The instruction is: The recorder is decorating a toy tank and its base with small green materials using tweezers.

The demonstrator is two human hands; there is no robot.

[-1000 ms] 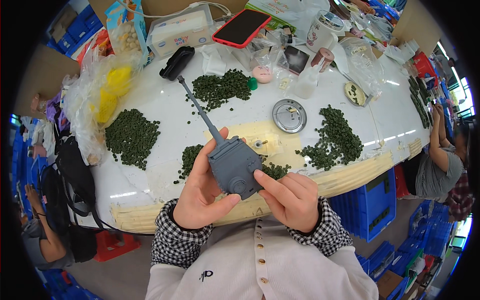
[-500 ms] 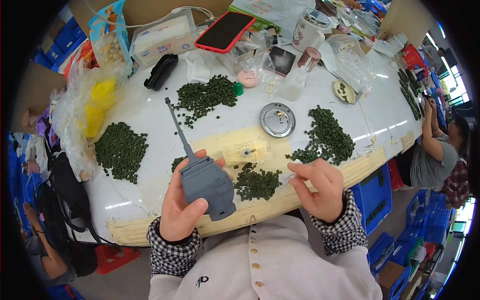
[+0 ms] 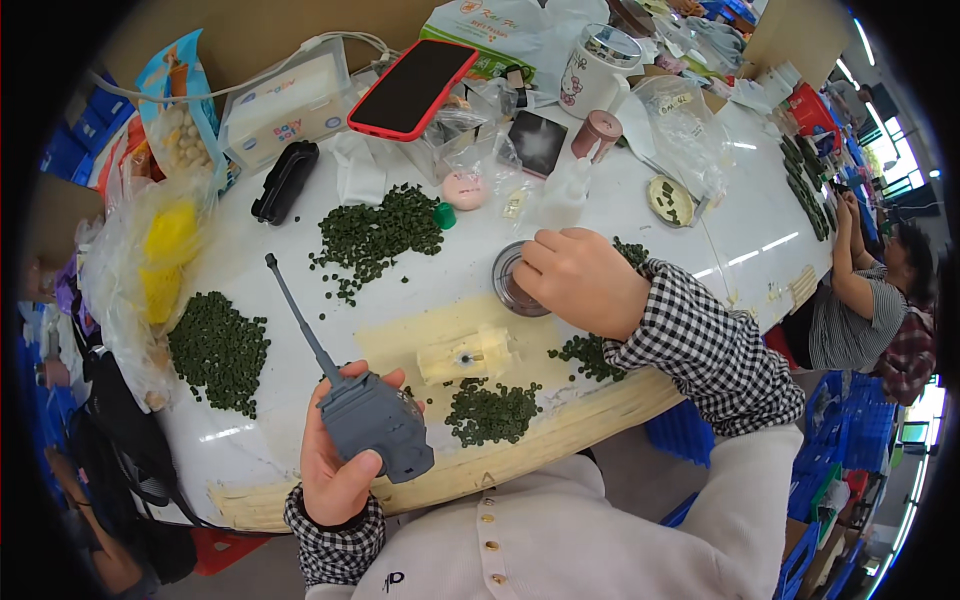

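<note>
My left hand is closed round a grey model tank turret, its thumb on the near side. The turret's long gun barrel points up toward the far left. Over the round metal dish, my right hand is lowered with curled fingers. The fingertips dip into the dish, and what they pinch, if anything, is hidden. Between the hands and the dish lies a cream-taped block with a small metal pin in its middle. A heap of small dark green round parts lies just in front of it.
More green heaps lie at the left and the back. A red-cased phone rests on a clear box. Behind the dish are a white squeeze bottle and a mug. Another person sits at far right.
My right hand has moved from the table's near edge up and left onto the metal dish. The turret stays in my left hand, slightly lower. The whole view has shifted a little.
</note>
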